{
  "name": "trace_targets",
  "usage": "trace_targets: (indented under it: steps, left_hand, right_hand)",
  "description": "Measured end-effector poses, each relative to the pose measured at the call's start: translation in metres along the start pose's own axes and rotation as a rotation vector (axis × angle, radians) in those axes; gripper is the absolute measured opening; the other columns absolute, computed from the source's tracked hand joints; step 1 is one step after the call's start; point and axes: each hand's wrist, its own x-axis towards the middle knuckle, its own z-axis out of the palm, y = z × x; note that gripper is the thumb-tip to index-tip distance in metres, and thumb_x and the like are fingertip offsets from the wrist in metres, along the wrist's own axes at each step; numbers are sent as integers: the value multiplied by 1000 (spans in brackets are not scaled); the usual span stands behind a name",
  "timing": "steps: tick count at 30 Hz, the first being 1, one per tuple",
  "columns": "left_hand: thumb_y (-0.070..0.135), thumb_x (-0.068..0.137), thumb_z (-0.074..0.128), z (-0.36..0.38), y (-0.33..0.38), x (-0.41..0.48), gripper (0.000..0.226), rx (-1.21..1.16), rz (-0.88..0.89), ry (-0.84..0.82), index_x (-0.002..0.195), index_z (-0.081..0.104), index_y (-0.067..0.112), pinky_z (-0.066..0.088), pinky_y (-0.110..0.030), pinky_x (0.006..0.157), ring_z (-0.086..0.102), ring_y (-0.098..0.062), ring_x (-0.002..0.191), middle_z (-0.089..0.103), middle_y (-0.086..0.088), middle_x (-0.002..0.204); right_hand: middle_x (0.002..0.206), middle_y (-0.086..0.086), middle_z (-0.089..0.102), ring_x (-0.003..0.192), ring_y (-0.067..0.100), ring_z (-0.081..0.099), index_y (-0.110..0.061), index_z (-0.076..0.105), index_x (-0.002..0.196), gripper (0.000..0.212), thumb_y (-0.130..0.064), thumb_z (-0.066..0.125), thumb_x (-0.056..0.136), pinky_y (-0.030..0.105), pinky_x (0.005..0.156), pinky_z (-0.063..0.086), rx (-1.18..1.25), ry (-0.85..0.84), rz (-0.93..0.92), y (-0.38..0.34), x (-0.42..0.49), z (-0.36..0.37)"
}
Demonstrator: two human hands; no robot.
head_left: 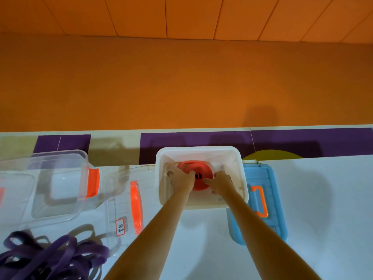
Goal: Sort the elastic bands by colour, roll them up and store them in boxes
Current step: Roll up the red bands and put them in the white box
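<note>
Left grip (180, 178), right grip (221, 183), red roll (201, 168) between.

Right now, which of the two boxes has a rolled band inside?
The white box in the middle: the red roll lies in it, held by the left hand and right hand. The clear box beside it is empty.

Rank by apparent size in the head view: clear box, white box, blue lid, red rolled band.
Largest: clear box (cut by the frame) and white box, alike
then blue lid, partly hidden
red rolled band smallest
</note>
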Motion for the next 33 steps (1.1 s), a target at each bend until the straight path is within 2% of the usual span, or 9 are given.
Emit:
trace_targets:
  steps: [3,6,8,11,15,17,22,28,33]
  left_hand:
    - [22,100,67,-27,-2,-32,67,281,261,-130,157,35,15,50,-43,111,53,-31,134,42,-11,154]
    - [32,105,57,-64,-21,-66,33,474,598,-115,137,60,24,53,-37,100,63,-22,117,63,-1,132]
    - [37,107,52,-82,-37,-81,24,618,745,-126,125,65,27,48,-33,97,64,-18,114,68,6,124]
    - [41,107,55,-95,-57,-91,27,710,833,-154,128,68,30,42,-32,106,62,-15,120,66,11,129]
    - [10,83,88,-93,-68,-99,25,677,971,-81,106,80,16,58,-45,87,76,-29,90,78,-1,101]
    - [4,78,90,-91,-68,-102,30,672,994,-40,103,81,15,60,-46,84,76,-30,88,79,-2,98]
    - [11,97,70,-100,-63,-128,50,733,988,-34,146,63,18,44,-42,114,59,-29,133,66,-5,139]
    - [12,96,69,-154,-88,-181,33,841,922,107,128,74,17,53,-44,98,67,-30,119,73,-4,125]
    - [17,102,56,-214,-136,-212,27,969,815,223,125,71,21,55,-43,93,68,-25,113,72,0,124]
  right_hand:
    - [120,11,71,103,26,66,-9,62,133,40,-30,68,99,31,89,47,-10,64,-125,-4,-28,-17]
    - [105,-1,70,85,14,59,-25,66,102,10,-30,58,97,29,76,44,35,162,-316,7,-70,-25]
    - [106,-6,67,95,13,62,-27,65,105,14,-36,56,101,31,83,53,-22,179,-403,24,-95,-25]
    - [118,2,73,109,21,68,-13,73,119,29,-35,65,103,40,98,55,-210,235,-511,48,-118,-22]
    - [115,3,77,110,24,70,-10,77,114,24,-29,70,101,38,102,52,-219,284,-594,60,-127,-16]
    - [119,0,76,114,21,68,-14,76,117,26,-32,65,103,36,105,49,-199,303,-592,62,-129,-16]
    - [116,9,74,113,32,69,-7,73,120,24,-13,71,97,44,102,52,-268,394,-722,60,-147,-19]
    - [123,3,71,118,27,66,-12,75,119,23,-13,64,99,43,100,53,-299,359,-813,57,-205,-11]
    - [125,-6,67,115,17,64,-22,71,125,27,-22,53,105,32,100,48,-386,277,-926,38,-251,29]
